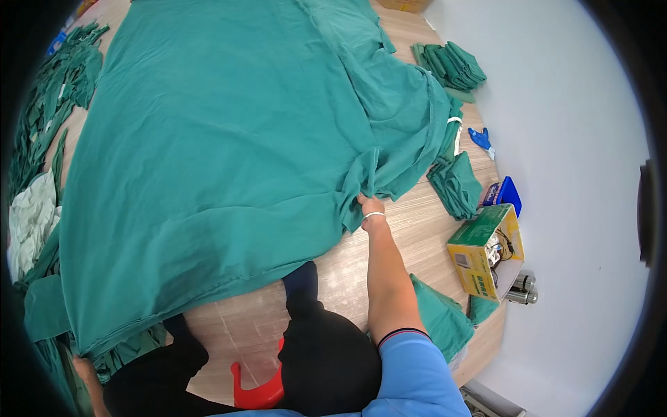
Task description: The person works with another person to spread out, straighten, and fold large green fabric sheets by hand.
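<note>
A large green cloth (208, 139) is spread out over the floor in front of me, slightly wrinkled. At its lower left corner my left hand (85, 368) is closed on the cloth's edge, partly cut off by the lens border. My right hand (372, 208), with a white band at the wrist, grips a bunched fold of the same cloth on its right side. Gathered folds lie just above that hand.
Crumpled green cloths (52, 111) and a white cloth (33, 219) lie at left. Along the right wall are folded green stacks (455, 66), a blue glove (481, 138), an open box (479, 260) and metal flasks (523, 290). A red stool (258, 395) is beneath me.
</note>
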